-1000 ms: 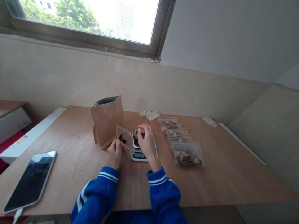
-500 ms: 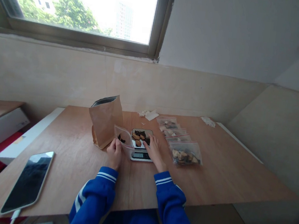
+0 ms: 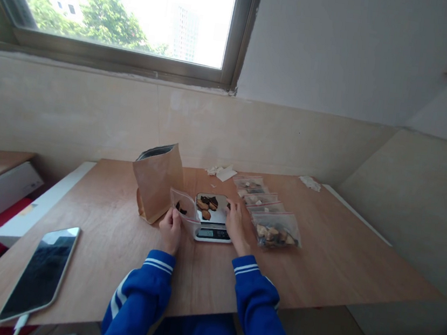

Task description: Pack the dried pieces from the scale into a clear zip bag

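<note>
The left hand (image 3: 170,228) pinches one open zip bag (image 3: 188,203); dried pieces (image 3: 203,206) on one scale (image 3: 218,218) lie just left of the curled right hand (image 3: 236,226), its grip unclear. Four filled bags (image 3: 276,234) lie rightward; one paper bag (image 3: 158,182) stands left.

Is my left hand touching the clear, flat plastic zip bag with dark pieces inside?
Touching. The head view shows it: the left hand pinches the clear plastic zip bag at its lower left edge, with no gap between them.

Left grip (image 3: 170,231) on clear bag (image 3: 191,204) mid-frame, right grip (image 3: 236,226) at right side of scale (image 3: 214,218) bearing brown pieces (image 3: 205,205), phone (image 3: 41,273) lower left.
</note>
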Motion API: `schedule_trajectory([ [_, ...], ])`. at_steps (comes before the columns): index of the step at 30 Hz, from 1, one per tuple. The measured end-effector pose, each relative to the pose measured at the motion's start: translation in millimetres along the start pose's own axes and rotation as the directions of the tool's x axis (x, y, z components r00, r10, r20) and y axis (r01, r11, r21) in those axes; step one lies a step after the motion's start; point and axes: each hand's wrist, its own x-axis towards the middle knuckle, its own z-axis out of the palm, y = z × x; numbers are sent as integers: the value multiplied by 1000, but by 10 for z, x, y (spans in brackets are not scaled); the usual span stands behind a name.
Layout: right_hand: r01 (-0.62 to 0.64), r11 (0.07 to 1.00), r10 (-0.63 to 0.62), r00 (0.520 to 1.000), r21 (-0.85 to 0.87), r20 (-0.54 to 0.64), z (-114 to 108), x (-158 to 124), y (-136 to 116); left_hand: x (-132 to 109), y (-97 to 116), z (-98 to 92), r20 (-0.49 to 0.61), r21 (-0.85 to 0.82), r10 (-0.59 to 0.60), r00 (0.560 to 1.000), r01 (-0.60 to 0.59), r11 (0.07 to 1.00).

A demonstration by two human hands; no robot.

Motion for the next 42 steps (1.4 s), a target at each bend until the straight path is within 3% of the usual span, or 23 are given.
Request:
schedule_trajectory([
  [3, -2, 994, 7, 999, 106, -48, -68, 35, -247, -1, 31, 6, -3, -3, 4, 1000, -4, 1000],
  [7, 77, 944, -57, 996, 320, -71, -115, 104, -782, -1, 46, 10, 3, -17, -6, 1000, 7, 1000],
  [10, 144, 893, -146, 989, 426, -28, -110, 151, -1148, 2, 31, 5, 3, -24, 3, 1000, -3, 1000],
  [13, 171, 866, -226, 972, 469, 64, -89, 164, -1335, 5, 18, -3, 7, -30, 11, 1000, -11, 999],
  [18, 183, 860, -312, 927, 476, 208, -50, 119, -1343, 4, 7, -3, 9, -24, 16, 1000, -15, 1000],
  [31, 126, 913, -248, 926, 387, 284, 97, 162, -1495, 10, -96, 16, 9, -29, 12, 1000, -12, 999],
  [39, -48, 897, -152, 899, 439, 410, -2, 226, -1496, 18, -9, 3, 0, -40, 21, 1000, -21, 999],
  [42, -185, 833, -89, 885, 521, 457, -1, 270, -1422, 10, 12, 3, -8, -32, 25, 1000, -25, 999],
])
